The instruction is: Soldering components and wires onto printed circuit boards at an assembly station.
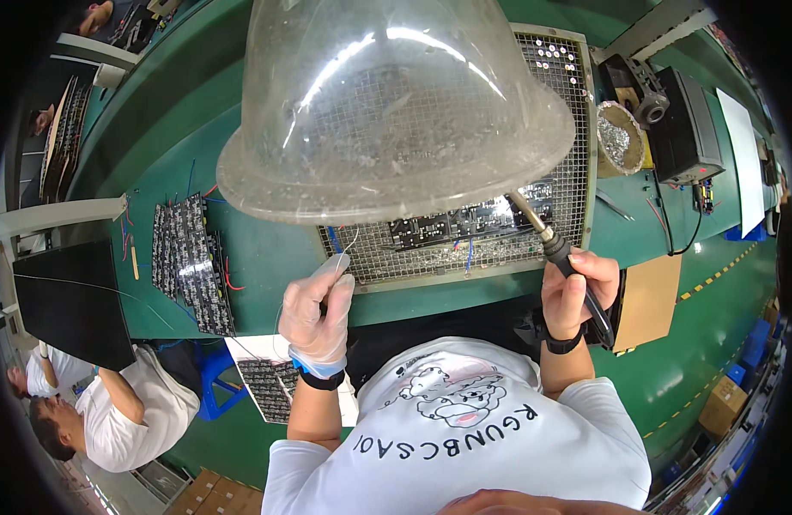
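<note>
In my right hand (579, 293) is a soldering iron (555, 249), gripped by its black handle. The iron's metal shaft points up and left, its tip passing near or under the rim of a clear plastic hood (387, 184). My left hand (317, 311), in a thin transparent glove, pinches a fine solder wire (353, 239) that rises toward the hood's edge. Between the hands, a black circuit board panel (464, 225) with red and blue wires lies on a metal mesh tray (387, 271). The hood covers part of the panel and whatever the solder's far end touches.
Stacked circuit boards (190, 266) with loose wires lie left on the green table. At the right stand a tub of shiny scraps (617, 139), a black box-shaped unit (683, 129) with a cable, and tweezers (615, 205). Co-workers in white shirts (142, 412) sit at lower left.
</note>
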Demonstrator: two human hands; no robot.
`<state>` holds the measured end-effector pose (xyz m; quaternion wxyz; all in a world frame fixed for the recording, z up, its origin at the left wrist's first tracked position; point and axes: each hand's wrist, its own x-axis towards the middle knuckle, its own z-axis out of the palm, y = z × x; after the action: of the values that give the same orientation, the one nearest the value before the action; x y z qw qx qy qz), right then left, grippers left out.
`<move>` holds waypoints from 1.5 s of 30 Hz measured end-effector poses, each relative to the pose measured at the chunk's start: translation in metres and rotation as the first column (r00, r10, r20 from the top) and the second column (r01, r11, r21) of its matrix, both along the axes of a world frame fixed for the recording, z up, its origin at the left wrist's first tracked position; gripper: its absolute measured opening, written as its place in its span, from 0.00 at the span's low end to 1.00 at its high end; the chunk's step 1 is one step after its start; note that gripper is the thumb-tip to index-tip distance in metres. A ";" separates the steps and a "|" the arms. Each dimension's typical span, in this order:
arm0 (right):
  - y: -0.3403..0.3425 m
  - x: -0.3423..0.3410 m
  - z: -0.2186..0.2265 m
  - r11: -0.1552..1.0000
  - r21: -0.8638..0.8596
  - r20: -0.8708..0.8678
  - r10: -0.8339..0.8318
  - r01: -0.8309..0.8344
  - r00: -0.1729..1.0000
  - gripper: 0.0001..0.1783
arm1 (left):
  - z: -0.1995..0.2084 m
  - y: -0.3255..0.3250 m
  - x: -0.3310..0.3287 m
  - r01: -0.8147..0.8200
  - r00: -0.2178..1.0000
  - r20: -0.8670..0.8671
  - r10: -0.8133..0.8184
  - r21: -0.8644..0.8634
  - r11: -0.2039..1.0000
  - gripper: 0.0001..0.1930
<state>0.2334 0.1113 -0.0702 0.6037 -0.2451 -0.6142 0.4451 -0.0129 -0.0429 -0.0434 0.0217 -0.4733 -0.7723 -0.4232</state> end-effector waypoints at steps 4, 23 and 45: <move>0.000 -0.001 -0.001 1.000 0.018 -0.032 -0.009 0.009 0.999 0.14 | 0.002 0.002 0.002 0.000 1.000 0.014 0.001 -0.013 1.000 0.10; 0.004 0.001 -0.003 0.998 0.070 0.006 0.003 -0.004 1.000 0.09 | -0.002 -0.001 0.003 -0.034 0.999 0.015 0.034 -0.021 0.999 0.09; 0.033 -0.014 0.063 0.968 0.205 0.344 -0.210 0.145 0.915 0.08 | 0.053 0.022 -0.020 0.336 0.920 0.190 -0.343 0.070 0.939 0.21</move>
<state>0.2191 0.1443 -0.0073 0.5373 -0.3240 -0.7268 0.2795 -0.0329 -0.0208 0.0100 -0.1209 -0.5550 -0.6690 -0.4795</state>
